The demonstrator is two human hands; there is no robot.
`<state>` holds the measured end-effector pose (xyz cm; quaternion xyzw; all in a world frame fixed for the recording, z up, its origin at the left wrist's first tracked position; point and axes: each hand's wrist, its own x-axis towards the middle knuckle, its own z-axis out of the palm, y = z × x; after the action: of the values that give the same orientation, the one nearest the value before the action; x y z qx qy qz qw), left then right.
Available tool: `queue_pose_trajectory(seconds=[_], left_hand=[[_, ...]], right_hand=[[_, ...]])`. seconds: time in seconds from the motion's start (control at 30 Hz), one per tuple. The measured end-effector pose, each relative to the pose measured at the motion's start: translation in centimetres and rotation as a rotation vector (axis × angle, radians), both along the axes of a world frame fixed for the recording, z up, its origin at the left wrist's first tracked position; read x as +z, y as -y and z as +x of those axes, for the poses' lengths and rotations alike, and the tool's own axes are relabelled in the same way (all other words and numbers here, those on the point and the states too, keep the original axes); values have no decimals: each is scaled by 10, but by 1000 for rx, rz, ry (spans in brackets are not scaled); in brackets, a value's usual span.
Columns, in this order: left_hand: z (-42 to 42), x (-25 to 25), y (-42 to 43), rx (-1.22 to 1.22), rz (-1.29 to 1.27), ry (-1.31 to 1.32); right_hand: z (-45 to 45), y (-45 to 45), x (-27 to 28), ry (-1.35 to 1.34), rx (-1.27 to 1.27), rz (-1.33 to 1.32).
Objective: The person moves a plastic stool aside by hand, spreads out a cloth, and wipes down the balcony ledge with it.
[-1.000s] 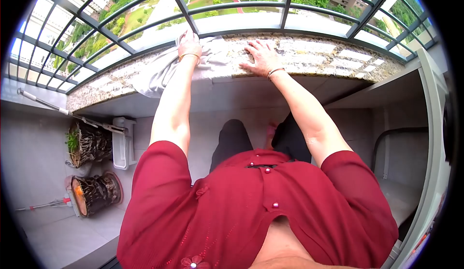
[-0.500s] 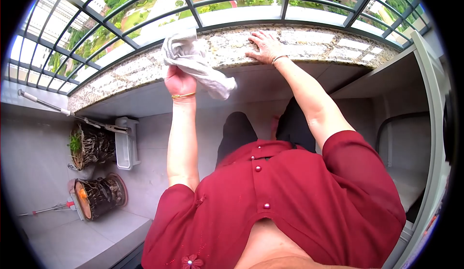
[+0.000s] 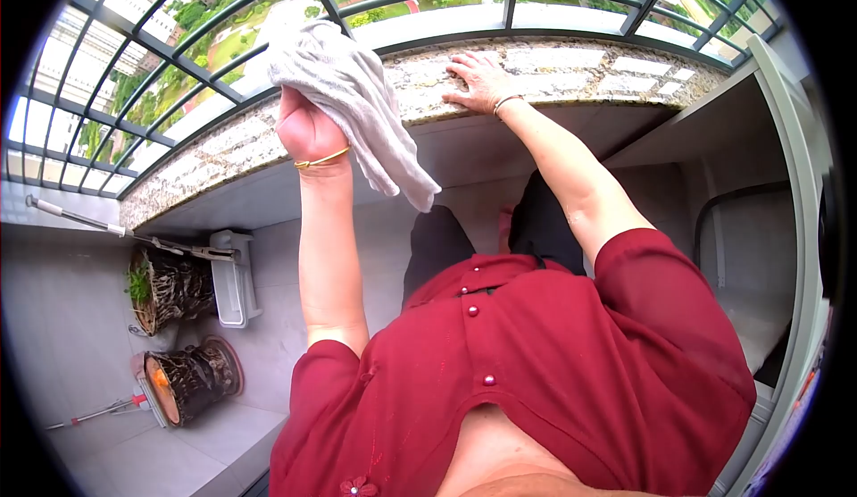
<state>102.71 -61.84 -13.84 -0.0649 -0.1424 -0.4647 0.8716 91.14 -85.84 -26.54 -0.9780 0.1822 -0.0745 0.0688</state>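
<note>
A pale grey cloth hangs in loose folds from my left hand. The fingers of that hand are closed on it, partly covered by the fabric, and its lower end dangles past the front edge of the ledge. My right hand rests palm down on the speckled stone ledge, fingers spread, holding nothing. Beyond the ledge, dark metal railing bars run across the view, close behind the cloth.
On the left floor stand two dark, rough-sided pots, one with a green plant. A light plastic bucket and a mop pole are beside them. A grey-framed panel stands at the right.
My left hand has shifted left and slightly up with the cloth, which now spreads wider and hangs lower. My right hand stays on the ledge while the view has shifted slightly.
</note>
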Motion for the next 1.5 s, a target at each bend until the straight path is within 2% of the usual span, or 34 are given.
queue_pose_trajectory(seconds=[0.1, 0.13, 0.17, 0.23, 0.3, 0.33, 0.37, 0.43, 0.5, 0.53, 0.6, 0.7, 0.77, 0.87, 0.9, 0.93, 1.0, 1.03, 1.23, 1.3, 1.5], left_hand=[[3, 27, 40, -63, -28, 118], [13, 29, 54, -107, -42, 99], [26, 18, 67, -151, -140, 197], [59, -18, 84, 388, 482, 406], [76, -53, 67, 597, 1508, 777], [132, -120, 51, 837, 1797, 1205], [102, -97, 28, 862, 2115, 1399], [103, -122, 5, 894, 2199, 1499], [97, -135, -7, 945, 2491, 1676], [98, -142, -6, 946, 2491, 1666], [96, -148, -2, 933, 2579, 1423], [89, -141, 9, 941, 2635, 1332], [91, -132, 16, 893, 2679, 1227], [93, -137, 17, 885, 2791, 1239], [94, -139, 17, 909, 2791, 1248], [90, -138, 17, 901, 2773, 1234], [87, -130, 18, 862, 2764, 1240], [87, -131, 18, 854, 2764, 1246], [90, -135, 17, 853, 2810, 1264], [90, -134, 17, 838, 2827, 1272], [92, -138, 16, 841, 2828, 1304]], right_hand=[[-1, 1, -2, 20, 26, 3], [-1, 3, -5, 42, 18, 19], [0, 5, -7, 69, 11, 30], [1, 10, -16, 176, 13, 30], [-2, 10, -2, 241, 13, 127], [-2, 11, -2, 297, 4, 167], [-3, 9, -6, 348, -5, 212], [-1, 9, -9, 335, -11, 193], [-1, 10, -8, 317, -11, 198], [-1, 10, -8, 337, -4, 209], [-3, 12, -11, 355, 17, 232], [3, 17, -13, 384, 8, 343], [11, 9, 4, 419, -131, 654], [52, -19, 24, 647, 125, 289], [73, -25, 23, 644, 241, 181], [94, -32, 26, 456, 257, 90], [132, -50, 20, 226, 169, 161], [136, -62, 19, 167, 100, 89], [143, -54, 13, 196, 109, 49], [134, -46, 15, 103, 88, -17], [87, 5, 3, 249, -62, -23]])
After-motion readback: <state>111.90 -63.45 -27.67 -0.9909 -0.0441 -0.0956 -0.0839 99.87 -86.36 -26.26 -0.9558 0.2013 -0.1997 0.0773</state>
